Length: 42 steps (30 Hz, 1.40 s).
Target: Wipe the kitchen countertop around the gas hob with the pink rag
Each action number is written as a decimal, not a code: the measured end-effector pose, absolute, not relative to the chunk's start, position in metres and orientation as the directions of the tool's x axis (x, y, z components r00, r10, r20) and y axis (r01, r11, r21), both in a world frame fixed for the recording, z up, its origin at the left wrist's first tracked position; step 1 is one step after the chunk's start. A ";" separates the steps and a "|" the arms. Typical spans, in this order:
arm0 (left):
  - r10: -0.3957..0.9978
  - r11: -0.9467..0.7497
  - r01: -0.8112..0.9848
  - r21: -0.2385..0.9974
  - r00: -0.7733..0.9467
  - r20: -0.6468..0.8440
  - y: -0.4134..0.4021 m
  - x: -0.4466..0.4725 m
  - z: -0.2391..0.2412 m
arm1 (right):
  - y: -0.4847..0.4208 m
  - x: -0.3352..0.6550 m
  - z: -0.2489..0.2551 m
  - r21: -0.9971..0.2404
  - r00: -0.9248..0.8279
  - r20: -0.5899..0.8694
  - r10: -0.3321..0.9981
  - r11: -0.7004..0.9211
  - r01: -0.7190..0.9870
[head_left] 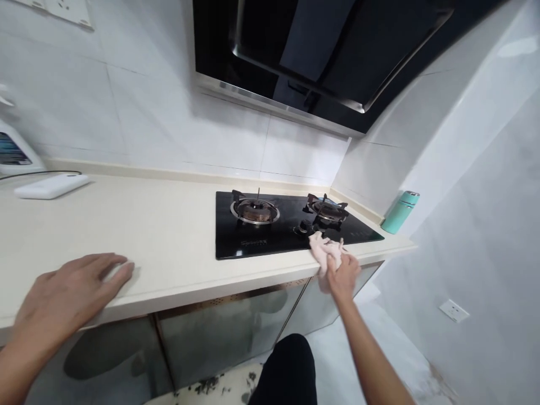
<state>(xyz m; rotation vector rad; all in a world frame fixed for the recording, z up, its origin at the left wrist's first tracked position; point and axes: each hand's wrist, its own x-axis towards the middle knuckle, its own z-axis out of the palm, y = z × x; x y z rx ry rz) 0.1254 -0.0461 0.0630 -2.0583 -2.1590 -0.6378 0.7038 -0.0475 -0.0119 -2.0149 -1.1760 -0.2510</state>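
My right hand (345,275) grips a pale pink cloth (323,250) at the front edge of the counter. Part of the cloth lies over the near edge of the black gas stove (282,236), just below its knobs (304,226). My left hand (78,287) rests on the cream countertop (169,225) at the left, fingers stretched out and slightly bent, with nothing in it. The stove has a left burner (255,211) and a right burner (327,209).
A black range hood (316,50) hangs over the stove. A turquoise bottle (400,212) stands at the counter's right end. At the left lie a white power bank-like device (53,186) with a black cable and a white jug (17,149). Cabinet doors (223,326) are below.
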 end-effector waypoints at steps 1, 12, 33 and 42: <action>0.942 0.027 0.979 0.201 -0.093 0.323 -0.048 0.128 0.065 | -0.049 0.672 -0.024 -0.524 0.539 0.532 0.653 -0.246 0.815; 0.952 0.067 0.975 0.212 -0.126 0.278 -0.050 0.126 0.069 | -0.089 0.412 -0.050 -0.168 -0.294 0.427 0.855 0.394 0.904; 0.944 0.033 0.973 0.230 -0.107 0.314 -0.067 0.150 0.080 | -0.049 0.864 -0.009 0.096 0.182 0.387 0.904 -0.236 0.967; 0.906 0.019 0.963 0.270 -0.131 0.403 -0.066 0.152 0.068 | -0.052 0.756 -0.002 0.315 -0.065 0.318 0.946 -0.041 0.948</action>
